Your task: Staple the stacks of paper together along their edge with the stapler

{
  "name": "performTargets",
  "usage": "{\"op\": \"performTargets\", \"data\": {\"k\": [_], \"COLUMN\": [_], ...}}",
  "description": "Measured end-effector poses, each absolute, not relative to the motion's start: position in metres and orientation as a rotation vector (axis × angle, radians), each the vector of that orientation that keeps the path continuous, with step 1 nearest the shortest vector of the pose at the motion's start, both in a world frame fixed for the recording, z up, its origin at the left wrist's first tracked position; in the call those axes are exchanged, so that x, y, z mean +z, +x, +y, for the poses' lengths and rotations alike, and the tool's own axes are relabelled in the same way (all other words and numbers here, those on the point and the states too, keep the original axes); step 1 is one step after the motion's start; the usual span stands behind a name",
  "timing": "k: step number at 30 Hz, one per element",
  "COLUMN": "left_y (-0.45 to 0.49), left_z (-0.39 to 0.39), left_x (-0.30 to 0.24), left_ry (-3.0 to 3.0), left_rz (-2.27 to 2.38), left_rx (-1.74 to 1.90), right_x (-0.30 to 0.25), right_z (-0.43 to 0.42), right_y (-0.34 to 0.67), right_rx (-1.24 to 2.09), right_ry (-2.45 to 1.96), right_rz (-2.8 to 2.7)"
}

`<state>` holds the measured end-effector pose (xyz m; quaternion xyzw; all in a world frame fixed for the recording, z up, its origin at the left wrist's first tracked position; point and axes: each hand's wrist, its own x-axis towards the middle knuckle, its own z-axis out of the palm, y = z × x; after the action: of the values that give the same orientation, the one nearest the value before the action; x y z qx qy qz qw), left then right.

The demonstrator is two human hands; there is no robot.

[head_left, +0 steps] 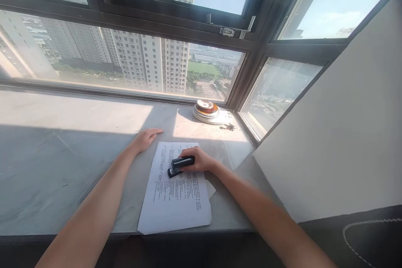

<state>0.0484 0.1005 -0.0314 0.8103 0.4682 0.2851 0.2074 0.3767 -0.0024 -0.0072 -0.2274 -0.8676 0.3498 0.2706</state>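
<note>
- Stapler (183,161) black, over upper half of sheet (176,213), a bit right of its middle line; whether it presses on the sheet, cannot tell
- Stapler long axis runs mostly crosswise, left to right, slightly slanted: left end a bit nearer the person, right end a bit farther
- Mouth end points left, rear end sits inside the grip; top arm and base parted at the left, gap visible between them
- Right hand (201,160) grasping stapler from the right, fingers over the top, thumb side low; forearm comes in from lower right
- Left hand (146,140) released, laid on sill (37,167), fingers stretched to the right, just beyond sheet's far left corner, apart from it
- Sheet white, printed, text too small to read; long axis runs away from the person, near edge close to the front edge of the sill
- Pale scrap (211,189) pokes out from under sheet's right edge
- Round stack (206,111), white and amber, on sill near the window corner, in sunlight
- Small dark clutter (229,127) just right of stack, kind unclear
- Window frame (125,21) dark, behind; white wall (339,134) on right
</note>
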Motion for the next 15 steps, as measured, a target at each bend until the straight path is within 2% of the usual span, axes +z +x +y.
{"op": "performTargets", "data": {"k": [8,15], "left_y": [0.052,0.054], "left_z": [0.093,0.092], "left_x": [-0.025,-0.022], "left_ry": [2.158,2.267], "left_rz": [1.379,1.323], "left_rx": [0.841,0.814], "right_x": [-0.005,0.002], "right_z": [0.033,0.017], "right_y": [0.316,0.356], "right_rx": [0.986,0.937], "right_ry": [-0.551,-0.579], "right_rz": [-2.398,-2.436]}}
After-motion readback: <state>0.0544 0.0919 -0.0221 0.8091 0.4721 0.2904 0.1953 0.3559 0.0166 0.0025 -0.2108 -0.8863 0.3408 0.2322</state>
